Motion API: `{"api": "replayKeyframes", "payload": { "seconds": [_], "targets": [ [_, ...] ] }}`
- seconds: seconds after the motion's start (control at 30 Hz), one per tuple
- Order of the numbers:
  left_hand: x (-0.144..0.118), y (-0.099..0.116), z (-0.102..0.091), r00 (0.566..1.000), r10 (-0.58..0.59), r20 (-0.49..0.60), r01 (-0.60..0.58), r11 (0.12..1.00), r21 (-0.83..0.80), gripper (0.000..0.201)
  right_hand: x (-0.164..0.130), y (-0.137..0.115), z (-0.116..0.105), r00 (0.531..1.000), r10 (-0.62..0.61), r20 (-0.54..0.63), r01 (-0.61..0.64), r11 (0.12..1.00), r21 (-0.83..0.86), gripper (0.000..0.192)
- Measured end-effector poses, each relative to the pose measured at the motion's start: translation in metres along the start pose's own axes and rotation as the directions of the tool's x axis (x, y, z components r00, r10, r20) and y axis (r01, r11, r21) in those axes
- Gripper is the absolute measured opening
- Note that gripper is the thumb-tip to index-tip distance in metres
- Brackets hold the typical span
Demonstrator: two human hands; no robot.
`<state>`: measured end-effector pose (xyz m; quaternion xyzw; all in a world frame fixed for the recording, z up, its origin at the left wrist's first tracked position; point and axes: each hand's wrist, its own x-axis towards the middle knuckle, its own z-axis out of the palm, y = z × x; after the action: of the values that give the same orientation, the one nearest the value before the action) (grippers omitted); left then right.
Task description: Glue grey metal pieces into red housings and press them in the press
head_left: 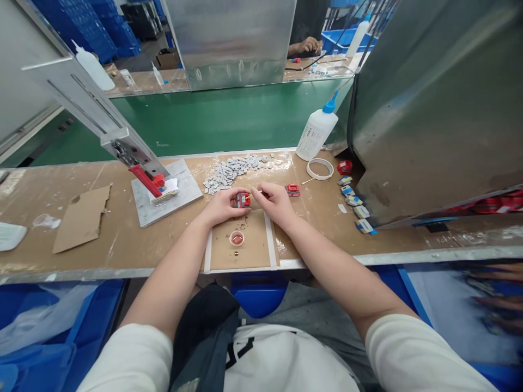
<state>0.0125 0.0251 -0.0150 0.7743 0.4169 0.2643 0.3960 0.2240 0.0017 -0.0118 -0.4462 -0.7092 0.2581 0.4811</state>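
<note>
Viewpoint: one camera worn on the person's head, above the brown, tape-marked wooden workbench point(122, 239).
Direction: forward and steeply down; the person's lap fills the lower edge.
Nearness: close to the workbench; both forearms reach from the bottom edge to its middle.
Far field: beyond the workbench lie a green conveyor belt point(212, 117) and a second bench.
Framing: the workbench runs edge to edge; wide-angle bending at the borders.
Shared views: a single view only.

Red part point(243, 200) half hidden in left hand point(223, 206) grip.
</note>
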Motion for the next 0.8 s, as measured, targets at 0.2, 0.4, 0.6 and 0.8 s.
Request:
{"api": "replayKeyframes", "payload": {
  "seconds": [0.2, 0.4, 0.6, 0.8],
  "targets": [
    [-0.0001, 0.0018, 0.0001, 1.000, 0.009, -0.016, -0.010, 1.000, -0.021, 0.054, -0.0019, 0.0004, -0.0025, 0.999, -0.031, -0.014, 0.031, 0.999, -0.034, 0.055],
    [-0.0009, 0.0041, 0.0000, 1.000, -0.012, -0.023, 0.013, 0.999, 0.051, 0.050, -0.0032, -0.0021, -0.0038, 0.996, -0.052, 0.069, 0.059, 0.993, -0.098, 0.049],
    [-0.0012, 0.0036, 0.0009, 1.000, -0.010, -0.026, 0.010, 1.000, 0.022, 0.050, -0.0027, -0.0026, -0.0037, 0.998, -0.059, 0.005, 0.060, 0.997, -0.058, 0.050],
    [-0.0007, 0.0017, 0.0011, 0.999, -0.010, -0.035, 0.011, 0.999, 0.032, 0.049, -0.0019, -0.0017, -0.0049, 0.999, -0.042, 0.024, 0.043, 0.998, -0.053, 0.045]
  ]
}}
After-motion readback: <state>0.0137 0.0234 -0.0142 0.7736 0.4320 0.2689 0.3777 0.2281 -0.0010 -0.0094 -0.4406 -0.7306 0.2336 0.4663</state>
